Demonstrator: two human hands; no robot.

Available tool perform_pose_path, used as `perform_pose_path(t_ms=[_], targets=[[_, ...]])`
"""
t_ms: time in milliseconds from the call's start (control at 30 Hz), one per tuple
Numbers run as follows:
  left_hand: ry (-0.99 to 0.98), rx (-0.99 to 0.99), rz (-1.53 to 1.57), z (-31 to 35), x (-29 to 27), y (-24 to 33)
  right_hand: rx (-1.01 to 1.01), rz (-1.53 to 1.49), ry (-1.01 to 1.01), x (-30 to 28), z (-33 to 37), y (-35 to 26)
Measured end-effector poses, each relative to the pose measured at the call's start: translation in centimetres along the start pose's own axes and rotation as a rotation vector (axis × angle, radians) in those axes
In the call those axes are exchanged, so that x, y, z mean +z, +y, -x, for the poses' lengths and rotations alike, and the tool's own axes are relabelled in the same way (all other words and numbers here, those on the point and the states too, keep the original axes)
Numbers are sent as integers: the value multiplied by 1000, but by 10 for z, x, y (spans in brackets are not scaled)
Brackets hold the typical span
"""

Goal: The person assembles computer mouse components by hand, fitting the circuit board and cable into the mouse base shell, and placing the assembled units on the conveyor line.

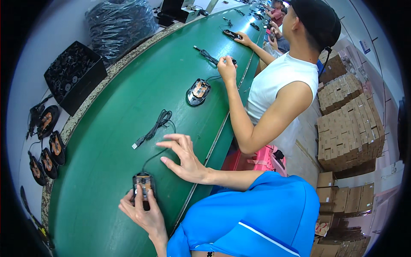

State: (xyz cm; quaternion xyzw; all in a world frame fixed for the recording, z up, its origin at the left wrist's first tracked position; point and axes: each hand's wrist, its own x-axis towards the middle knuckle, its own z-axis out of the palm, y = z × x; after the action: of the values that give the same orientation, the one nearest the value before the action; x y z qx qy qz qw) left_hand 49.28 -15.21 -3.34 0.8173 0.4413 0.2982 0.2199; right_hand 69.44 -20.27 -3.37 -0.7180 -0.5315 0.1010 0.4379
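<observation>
My left hand (143, 212) grips a black computer mouse (144, 180) near its lower end, on the green conveyor belt (98, 171). The mouse has no top cover, so orange and dark inner parts show. Its thin cable runs up under my right hand (184, 158), which is open over the belt with fingers spread and nothing visible in them. Beyond that hand lies the tied cable bundle (157, 124) with its USB plug (138, 142). Farther along the belt sits another uncovered mouse (198, 91), closer to a co-worker than to my hands.
A co-worker in a white top (282, 85) works beside me on the right. Several uncovered mice (47, 162) lie on the belt's far ledge, near a black box of dark parts (81, 81) and a plastic-wrapped stack (120, 30). Cardboard boxes (351, 128) are stacked behind.
</observation>
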Motion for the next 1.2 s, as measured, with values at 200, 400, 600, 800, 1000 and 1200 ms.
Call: perform_pose_path(t_ms=[200, 400, 600, 800, 1000, 1200], targets=[[73, -82, -39, -1, 1, 3, 62, -100, 10, 3, -14, 6], [84, -13, -28, -7, 14, 13, -42, -286, -142, 28, -71, 29], [-31, -115, 81, -13, 14, 31, -108, -163, 1, 28, -85, 39], [-88, -251, 135, -10, -2, 35, -5, -152, 170, 29, -55, 30], [-18, -122, 206, -5, -5, 16, 39, -138, 190, 29, -55, 18], [6, -115, 273, -8, -7, 24, 49, -154, 232, 16, -52, 20]])
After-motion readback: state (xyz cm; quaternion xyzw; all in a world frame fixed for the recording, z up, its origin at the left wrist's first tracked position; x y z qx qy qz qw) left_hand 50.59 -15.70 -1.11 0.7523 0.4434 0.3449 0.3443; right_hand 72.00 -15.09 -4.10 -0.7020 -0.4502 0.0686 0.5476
